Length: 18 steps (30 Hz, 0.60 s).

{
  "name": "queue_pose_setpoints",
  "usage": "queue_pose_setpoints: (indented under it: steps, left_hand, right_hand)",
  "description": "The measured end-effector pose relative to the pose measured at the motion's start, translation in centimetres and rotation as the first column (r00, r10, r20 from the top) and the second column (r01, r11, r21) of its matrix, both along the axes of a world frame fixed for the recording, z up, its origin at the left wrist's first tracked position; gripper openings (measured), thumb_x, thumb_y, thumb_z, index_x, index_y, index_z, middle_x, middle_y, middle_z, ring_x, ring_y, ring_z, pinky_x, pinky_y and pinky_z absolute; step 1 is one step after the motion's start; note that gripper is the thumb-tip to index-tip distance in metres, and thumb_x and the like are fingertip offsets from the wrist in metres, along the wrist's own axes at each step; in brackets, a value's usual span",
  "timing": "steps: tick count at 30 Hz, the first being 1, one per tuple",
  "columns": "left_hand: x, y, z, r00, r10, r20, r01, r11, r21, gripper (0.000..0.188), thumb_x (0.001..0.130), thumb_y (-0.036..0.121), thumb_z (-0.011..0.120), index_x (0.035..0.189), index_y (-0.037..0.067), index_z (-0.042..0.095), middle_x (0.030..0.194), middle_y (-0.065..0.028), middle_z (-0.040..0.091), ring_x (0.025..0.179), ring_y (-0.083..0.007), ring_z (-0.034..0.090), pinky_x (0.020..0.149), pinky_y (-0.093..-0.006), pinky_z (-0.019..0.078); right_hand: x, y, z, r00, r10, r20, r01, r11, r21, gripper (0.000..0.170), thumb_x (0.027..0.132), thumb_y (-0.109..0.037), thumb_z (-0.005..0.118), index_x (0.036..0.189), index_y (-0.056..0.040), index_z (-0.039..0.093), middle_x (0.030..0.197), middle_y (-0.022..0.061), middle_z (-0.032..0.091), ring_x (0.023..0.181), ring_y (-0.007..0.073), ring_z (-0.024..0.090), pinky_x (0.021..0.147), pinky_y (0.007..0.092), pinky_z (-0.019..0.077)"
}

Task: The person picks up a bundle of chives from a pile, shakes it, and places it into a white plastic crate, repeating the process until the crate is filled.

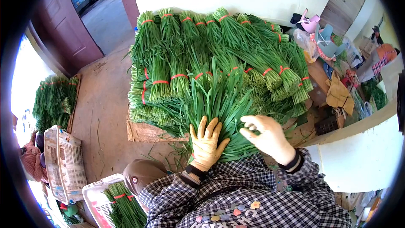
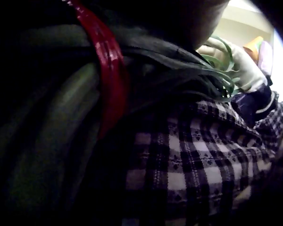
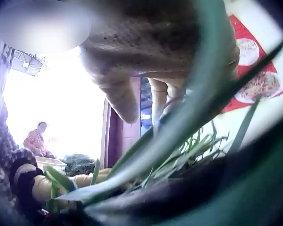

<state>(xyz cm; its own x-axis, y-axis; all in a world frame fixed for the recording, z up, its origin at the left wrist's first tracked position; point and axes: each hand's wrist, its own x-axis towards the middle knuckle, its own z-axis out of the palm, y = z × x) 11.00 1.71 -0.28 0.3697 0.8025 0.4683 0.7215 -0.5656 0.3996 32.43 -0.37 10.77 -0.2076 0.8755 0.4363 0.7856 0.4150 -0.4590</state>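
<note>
In the head view, the gloved left hand (image 1: 205,143) rests with spread fingers on a bunch of long green leaves (image 1: 217,101) lying across the lap. The gloved right hand (image 1: 270,137) is raised just right of the leaves, fingers bent loosely with a gap to the thumb and nothing visible between them. In the left wrist view, a red band (image 2: 112,70) crosses dark stems, and the right hand (image 2: 243,66) shows beyond some thin leaves. In the right wrist view, the right hand (image 3: 146,42) is above blurred leaves (image 3: 179,127), with the left hand's wrist (image 3: 42,188) low at left.
Banded green bunches (image 1: 160,76) are stacked in front on a board (image 1: 147,131). A white crate (image 1: 95,194) with bunches stands at lower left, near another crate (image 1: 65,164). Bags and clutter (image 1: 337,88) lie at right. A seated person (image 3: 37,140) appears in the background.
</note>
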Motion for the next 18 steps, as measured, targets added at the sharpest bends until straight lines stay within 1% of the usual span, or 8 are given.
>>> queue_pose_setpoints:
  steps: [3,7,9,10,14,15,17,18]
  left_hand:
    - [0.0,0.0,-0.1,1.0,0.006,0.004,-0.006,1.0,0.001,0.069,0.08,0.037,0.082,0.14,0.014,0.057,0.15,-0.0061,0.049,0.146,-0.0381,0.036,0.116,-0.0697,0.0228]
    - [-0.2,0.1,-0.3,1.0,0.0,0.015,0.0,1.0,0.013,0.069,0.081,0.037,0.081,0.14,0.013,0.057,0.15,-0.0063,0.049,0.147,-0.038,0.035,0.116,-0.0697,0.0238]
    - [-0.2,0.1,-0.3,1.0,0.0,0.012,0.0,1.0,0.011,0.068,0.081,0.036,0.081,0.14,0.012,0.057,0.15,-0.0062,0.048,0.147,-0.0381,0.035,0.116,-0.0697,0.0239]
    - [-0.2,0.1,-0.3,1.0,-0.005,0.014,0.005,1.0,0.011,0.068,0.081,0.037,0.081,0.14,0.012,0.057,0.15,-0.0061,0.048,0.147,-0.0379,0.035,0.116,-0.0697,0.0239]
    - [-0.1,0.1,-0.3,0.999,-0.033,0.02,0.034,0.999,-0.011,0.065,0.084,0.029,0.078,0.142,0.011,0.056,0.152,-0.0068,0.047,0.149,-0.0383,0.032,0.117,-0.0696,0.0221]
    - [-0.1,0.2,-0.3,0.999,-0.035,0.016,0.036,0.999,-0.012,0.065,0.084,0.029,0.078,0.142,0.011,0.056,0.152,-0.0068,0.047,0.149,-0.0383,0.032,0.117,-0.0696,0.0221]
    - [-0.5,0.5,-0.1,0.989,-0.146,-0.007,0.146,0.987,-0.061,0.064,0.084,0.017,0.071,0.145,0.009,0.054,0.155,-0.0074,0.044,0.151,-0.039,0.029,0.119,-0.0697,0.0186]
    - [-1.0,0.5,0.1,0.975,-0.218,0.045,0.221,0.969,-0.112,0.069,0.082,0.008,0.066,0.149,0.008,0.051,0.159,-0.0077,0.041,0.153,-0.0397,0.025,0.121,-0.0694,0.0151]
  right_hand:
    - [-1.5,1.4,-3.0,0.991,-0.12,0.061,0.129,0.977,-0.167,0.022,0.086,-0.03,0.081,0.098,-0.0143,0.071,0.077,0.0041,0.071,0.068,0.0242,0.07,0.058,0.0353,0.0533]
    - [-2.0,2.4,-5.6,0.979,-0.201,0.029,0.203,0.96,-0.193,0.021,0.087,-0.031,0.08,0.093,-0.0133,0.071,0.077,0.0056,0.072,0.069,0.0259,0.071,0.06,0.0362,0.0542]
    - [-2.0,2.5,-6.0,0.97,-0.221,-0.104,0.191,0.951,-0.243,0.022,0.087,-0.032,0.08,0.09,-0.0126,0.07,0.081,0.0076,0.074,0.071,0.0263,0.072,0.061,0.0361,0.0551]
    - [-2.0,2.5,-6.1,0.969,-0.243,-0.045,0.22,0.931,-0.292,0.022,0.088,-0.032,0.079,0.091,-0.0119,0.07,0.083,0.0084,0.075,0.072,0.0261,0.073,0.063,0.0357,0.056]
    - [-1.9,2.5,-6.9,0.962,-0.27,-0.027,0.256,0.936,-0.244,0.022,0.089,-0.031,0.079,0.093,-0.0112,0.073,0.083,0.0093,0.075,0.071,0.0268,0.072,0.063,0.0361,0.0558]
    - [-1.8,2.3,-6.7,0.958,-0.268,-0.108,0.232,0.936,-0.263,0.019,0.09,-0.029,0.078,0.096,-0.0106,0.074,0.083,0.0095,0.075,0.07,0.0254,0.072,0.063,0.0345,0.0556]
    - [-1.5,1.7,-6.9,0.944,-0.268,-0.193,0.207,0.936,-0.286,0.018,0.091,-0.026,0.077,0.098,-0.0101,0.076,0.083,0.0098,0.075,0.069,0.0239,0.072,0.063,0.033,0.0555]
    - [-1.4,1.3,-7.1,0.908,-0.265,-0.323,0.168,0.94,-0.298,0.016,0.092,-0.022,0.076,0.101,-0.009,0.077,0.083,0.0101,0.075,0.068,0.0212,0.071,0.063,0.0305,0.0548]
